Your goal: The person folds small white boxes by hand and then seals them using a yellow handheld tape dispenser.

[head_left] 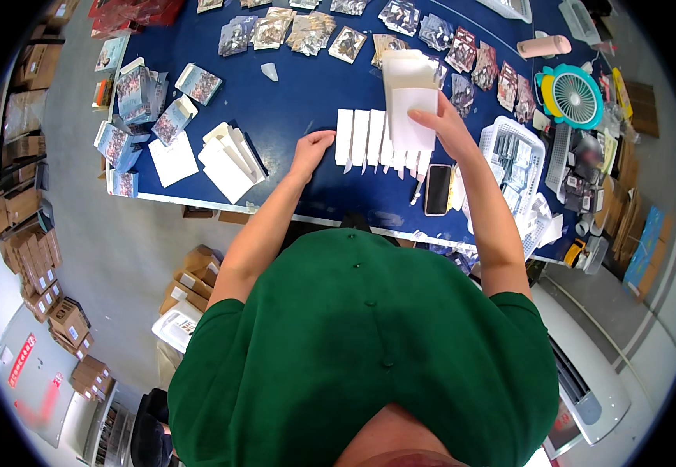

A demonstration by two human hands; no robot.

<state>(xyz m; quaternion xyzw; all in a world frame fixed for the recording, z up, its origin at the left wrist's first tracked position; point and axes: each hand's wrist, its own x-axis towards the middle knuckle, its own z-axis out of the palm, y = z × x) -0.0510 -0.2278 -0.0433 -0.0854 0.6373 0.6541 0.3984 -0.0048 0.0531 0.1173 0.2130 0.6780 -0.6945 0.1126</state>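
On the blue table [307, 86] a row of white envelopes [343, 140] lies overlapped like a fan. My right hand [448, 128] is closed on a white envelope [413, 113], thumb on top, held over the right part of the row. Behind it, cream-white paper pieces [406, 64] show; whether they are in the same grip I cannot tell. My left hand [311, 158] rests on the table by the row's left end, fingers curled together. Anything between those fingertips is too small to make out.
A black phone [438, 190] lies near the front edge, beside a white basket [536, 148]. More white envelopes [227, 167] and blue printed boxes [137, 93] are at left. Piles of picture cards [312, 33] line the back. A teal fan [573, 96] stands far right.
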